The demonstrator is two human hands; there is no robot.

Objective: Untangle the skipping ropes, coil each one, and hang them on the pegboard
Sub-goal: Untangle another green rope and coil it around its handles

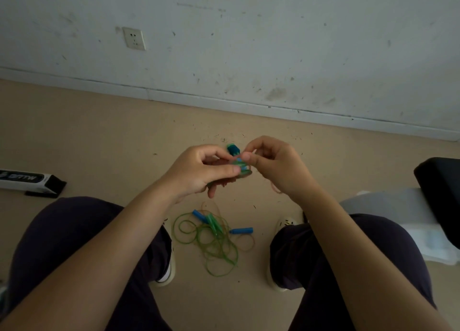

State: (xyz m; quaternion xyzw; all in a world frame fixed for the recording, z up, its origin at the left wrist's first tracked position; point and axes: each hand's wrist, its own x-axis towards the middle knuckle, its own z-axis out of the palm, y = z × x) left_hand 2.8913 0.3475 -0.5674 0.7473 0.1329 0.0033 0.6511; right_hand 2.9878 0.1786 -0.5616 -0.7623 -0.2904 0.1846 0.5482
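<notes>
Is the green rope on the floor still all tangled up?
Yes, tangled. The green rope lies on the floor in loose overlapping loops, mixed with blue handles, not a neat coil.

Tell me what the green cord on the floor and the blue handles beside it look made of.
Green cord: thin, springy plastic, probably; it lies in stiff loops and looks slightly translucent.
Blue handles: likely matte moulded plastic, one even colour. Foam covering can't be ruled out.

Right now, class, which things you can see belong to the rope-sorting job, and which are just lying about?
Belong to the job:
green rope tangle on the floor
blue handles in it
rope bundle, gripped by left hand and pinched by right hand

Lying about:
black-and-white box
wall socket
black cushion
</notes>
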